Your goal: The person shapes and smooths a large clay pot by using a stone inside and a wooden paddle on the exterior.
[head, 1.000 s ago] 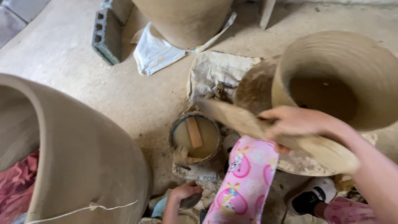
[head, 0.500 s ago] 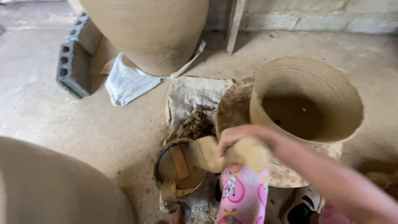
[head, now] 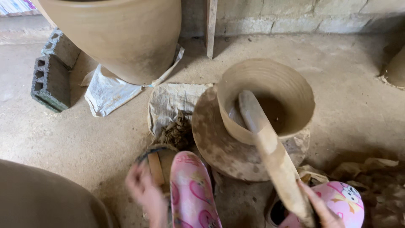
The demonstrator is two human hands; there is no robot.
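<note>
Presently, right hand [head: 322,209] grips a wooden paddle [head: 270,147] at its near end; long axis runs up-left into the clay pot [head: 265,99] ahead; left hand [head: 145,194], blurred, grip indeterminate, beside a small bowl [head: 158,162].

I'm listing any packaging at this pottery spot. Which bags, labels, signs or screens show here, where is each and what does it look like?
Pale sack: flat on the floor under the big clay jar, white-grey, crumpled, woven-looking.
Printed sack: on the floor left of the small clay pot, greyish, creased, faint dark print.
No signs or screens show.
</note>
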